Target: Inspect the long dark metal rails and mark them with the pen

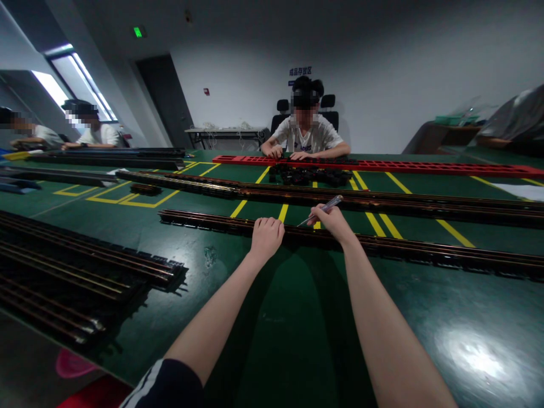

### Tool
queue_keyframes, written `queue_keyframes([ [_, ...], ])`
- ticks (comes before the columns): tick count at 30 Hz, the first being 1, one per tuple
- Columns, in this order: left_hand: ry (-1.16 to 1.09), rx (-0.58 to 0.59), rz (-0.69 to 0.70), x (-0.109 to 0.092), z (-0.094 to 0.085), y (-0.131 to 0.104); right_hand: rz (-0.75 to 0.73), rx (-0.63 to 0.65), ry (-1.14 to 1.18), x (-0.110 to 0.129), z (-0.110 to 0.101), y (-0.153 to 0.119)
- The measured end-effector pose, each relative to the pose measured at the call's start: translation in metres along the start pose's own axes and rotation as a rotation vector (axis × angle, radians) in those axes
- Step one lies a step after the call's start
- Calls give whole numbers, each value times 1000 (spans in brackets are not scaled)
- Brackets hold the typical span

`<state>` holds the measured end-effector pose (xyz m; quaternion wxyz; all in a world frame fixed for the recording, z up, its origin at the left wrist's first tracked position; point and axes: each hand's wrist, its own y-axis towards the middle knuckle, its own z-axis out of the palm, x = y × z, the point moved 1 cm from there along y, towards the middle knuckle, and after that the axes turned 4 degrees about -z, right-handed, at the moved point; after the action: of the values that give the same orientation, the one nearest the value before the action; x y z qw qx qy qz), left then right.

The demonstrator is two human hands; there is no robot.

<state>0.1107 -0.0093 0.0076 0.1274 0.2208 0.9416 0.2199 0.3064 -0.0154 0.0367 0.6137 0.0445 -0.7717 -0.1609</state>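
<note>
A long dark rail (204, 220) with copper-coloured strips along it lies across the green table in front of me. My left hand (267, 235) rests over this rail with its fingers curled around the far edge, closed on it. To the right, my right hand (331, 221) is closed around a screwdriver (335, 202) with a clear handle. Its thin shaft points down and left to the rail between my two hands. Whether the tip touches the rail or a screw is too small to tell.
Another long rail (297, 194) lies just beyond. Several more rails (85, 266) are stacked at the left. Across the green table (238, 283), a person (306, 136) works at a red frame (425, 166) near dark parts (312, 175). Two people sit at the far left.
</note>
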Motion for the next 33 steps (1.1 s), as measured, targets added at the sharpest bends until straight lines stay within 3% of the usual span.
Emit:
queue_keyframes([
  [17, 14, -8, 2, 2, 2, 0, -20, -74, -59, -18, 1, 5],
  [33, -18, 8, -12, 2, 1, 1, -22, -161, -74, -11, -1, 1],
])
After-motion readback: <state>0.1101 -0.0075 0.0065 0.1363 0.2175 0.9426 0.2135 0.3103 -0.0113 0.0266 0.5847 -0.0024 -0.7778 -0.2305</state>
